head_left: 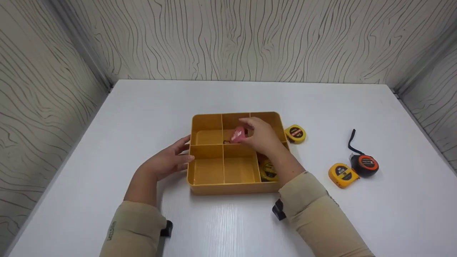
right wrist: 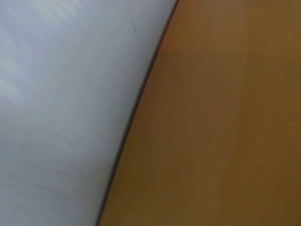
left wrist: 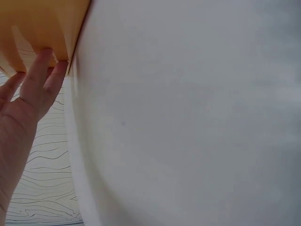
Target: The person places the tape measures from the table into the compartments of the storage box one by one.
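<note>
Head view: amber box (head_left: 235,189) with six compartments near the middle of the frame, on a white table (head_left: 221,225). Right hand (head_left: 263,137), over the box's upper middle compartment, pinches a pink-red object (head_left: 238,135) between thumb and fingers; white marking on its face, a small dark loop at its lower left. Whether it touches the compartment floor, cannot tell. Left hand (head_left: 167,160) at the box's left side: fingers extended against the outer wall, thumb tip at the rim. A yellow tape measure (head_left: 268,170) lies in the lower right compartment, partly covered by the right forearm. A second yellow tape measure (head_left: 295,134) on the table, just beside the box's right wall. Right of the frame: an orange-yellow tape measure (head_left: 343,175) next to a black-and-orange tape measure (head_left: 364,165), whose black strap (head_left: 352,142) reaches up the frame. Beige sleeves on both arms. Wood-grain panel (head_left: 232,39) across the top.

Left wrist view: left hand at the left edge, straight fingers touching the amber wall at upper left; table fills most of the rest.

Right wrist view: amber wall fills the right half, table the left, a dark slanting edge between; the grip cannot be told from here.
</note>
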Demonstrator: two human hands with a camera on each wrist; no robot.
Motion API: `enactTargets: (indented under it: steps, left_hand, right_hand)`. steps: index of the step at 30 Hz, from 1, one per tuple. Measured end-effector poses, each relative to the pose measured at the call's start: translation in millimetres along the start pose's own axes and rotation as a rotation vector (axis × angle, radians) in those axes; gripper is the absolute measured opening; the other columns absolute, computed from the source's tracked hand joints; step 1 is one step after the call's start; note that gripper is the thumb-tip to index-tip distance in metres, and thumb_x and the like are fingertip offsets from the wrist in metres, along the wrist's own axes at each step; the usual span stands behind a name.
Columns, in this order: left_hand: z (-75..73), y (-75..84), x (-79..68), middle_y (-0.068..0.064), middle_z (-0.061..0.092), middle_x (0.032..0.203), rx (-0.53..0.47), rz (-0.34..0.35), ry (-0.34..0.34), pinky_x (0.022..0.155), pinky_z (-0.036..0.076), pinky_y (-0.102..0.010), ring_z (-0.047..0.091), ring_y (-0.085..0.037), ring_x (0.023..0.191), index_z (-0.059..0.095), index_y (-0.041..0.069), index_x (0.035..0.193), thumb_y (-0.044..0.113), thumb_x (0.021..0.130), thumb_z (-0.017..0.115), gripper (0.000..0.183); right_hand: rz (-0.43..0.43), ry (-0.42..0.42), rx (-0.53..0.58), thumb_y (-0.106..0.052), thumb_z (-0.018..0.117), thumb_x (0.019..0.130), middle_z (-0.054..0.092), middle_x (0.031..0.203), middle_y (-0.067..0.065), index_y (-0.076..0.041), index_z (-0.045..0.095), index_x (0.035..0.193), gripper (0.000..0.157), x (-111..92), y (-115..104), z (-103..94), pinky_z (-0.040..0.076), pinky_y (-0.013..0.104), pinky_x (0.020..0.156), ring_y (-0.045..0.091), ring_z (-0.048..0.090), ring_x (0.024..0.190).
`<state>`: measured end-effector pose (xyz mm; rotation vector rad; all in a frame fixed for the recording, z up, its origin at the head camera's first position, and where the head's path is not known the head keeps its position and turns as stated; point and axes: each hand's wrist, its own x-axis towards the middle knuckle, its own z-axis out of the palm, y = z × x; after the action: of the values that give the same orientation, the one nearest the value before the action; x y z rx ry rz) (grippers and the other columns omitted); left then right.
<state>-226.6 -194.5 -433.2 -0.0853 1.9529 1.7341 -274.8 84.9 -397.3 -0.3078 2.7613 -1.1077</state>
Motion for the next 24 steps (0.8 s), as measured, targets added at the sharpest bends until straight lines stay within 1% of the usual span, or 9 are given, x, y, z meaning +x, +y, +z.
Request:
enactTargets:
  steps: [8, 14, 20, 24]
  left_hand:
    - [-0.2, -1.7, 2.5, 0.006, 0.032, 0.142, 0.013, -0.005, 0.001, 0.094, 0.045, -0.034, 0.044, -0.015, 0.123, 0.027, 0.039, 0.142, 0.022, 0.080, 0.071, 0.078]
    - [-0.4, -0.9, 2.5, 0.006, 0.033, 0.141, 0.008, 0.003, 0.004, 0.093, 0.045, -0.034, 0.045, -0.015, 0.122, 0.028, 0.038, 0.142, 0.021, 0.079, 0.071, 0.078]
    - [0.4, 0.7, 0.3, 0.006, 0.032, 0.142, 0.013, -0.004, 0.007, 0.092, 0.046, -0.033, 0.045, -0.015, 0.122, 0.027, 0.038, 0.142, 0.022, 0.079, 0.072, 0.079]
    - [0.0, 0.8, -0.2, 0.002, 0.029, 0.144, -0.019, 0.017, -0.028, 0.093, 0.045, -0.033, 0.044, -0.018, 0.123, 0.024, 0.034, 0.144, 0.017, 0.081, 0.069, 0.079]
  right_hand:
    - [0.009, 0.001, -0.017, -0.020, 0.071, 0.079, 0.041, 0.138, 0.003, -0.019, 0.048, 0.133, 0.058, 0.7, 0.8, 0.1, 0.038, 0.036, 0.101, 0.023, 0.041, 0.125]
    - [0.023, -0.005, 0.012, -0.021, 0.071, 0.080, 0.041, 0.137, 0.002, -0.021, 0.048, 0.133, 0.057, 2.1, 1.5, -1.3, 0.038, 0.036, 0.101, 0.022, 0.041, 0.125]
    - [0.009, -0.033, 0.026, -0.024, 0.070, 0.081, 0.042, 0.137, 0.002, -0.019, 0.047, 0.133, 0.058, 0.8, 2.5, -6.9, 0.038, 0.036, 0.101, 0.022, 0.042, 0.125]
    - [-0.011, -0.043, 0.021, -0.026, 0.071, 0.080, 0.040, 0.139, 0.002, -0.020, 0.047, 0.134, 0.060, -2.4, 2.3, -13.6, 0.037, 0.038, 0.102, 0.023, 0.041, 0.125]
